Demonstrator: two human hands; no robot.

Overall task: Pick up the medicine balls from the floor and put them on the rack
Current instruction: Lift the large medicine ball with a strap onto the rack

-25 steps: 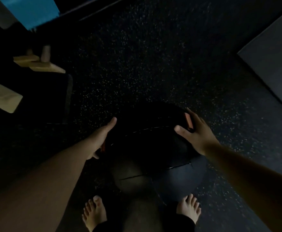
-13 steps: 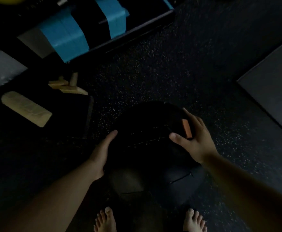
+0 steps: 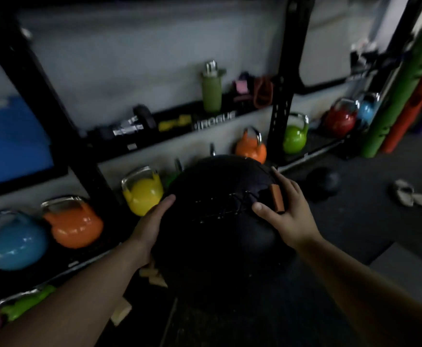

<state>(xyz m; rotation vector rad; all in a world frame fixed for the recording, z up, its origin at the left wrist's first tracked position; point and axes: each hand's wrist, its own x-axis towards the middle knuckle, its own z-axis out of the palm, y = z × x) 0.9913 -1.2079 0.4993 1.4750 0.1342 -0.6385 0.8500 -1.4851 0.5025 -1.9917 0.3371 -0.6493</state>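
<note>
A large black medicine ball (image 3: 220, 211) with stitched seams and a small orange tag is held up in front of me, off the floor. My left hand (image 3: 149, 224) presses flat on its left side and my right hand (image 3: 287, 216) on its upper right, fingers beside the tag. Behind it stands the black metal rack (image 3: 282, 96) with shelves. A second, smaller black ball (image 3: 324, 184) lies on the floor to the right, near the rack's foot.
The low shelf holds several coloured kettlebells: blue (image 3: 12, 242), orange (image 3: 73, 224), yellow (image 3: 142, 192), green (image 3: 295, 136). A green bottle (image 3: 212, 90) stands on the upper shelf. Green and orange rolls (image 3: 400, 91) lean at right. A cloth (image 3: 415, 196) and wooden blocks (image 3: 152, 275) lie on the floor.
The ball has come up off the floor between both hands. My view has swung from the floor and my feet up to the rack and its kettlebells.
</note>
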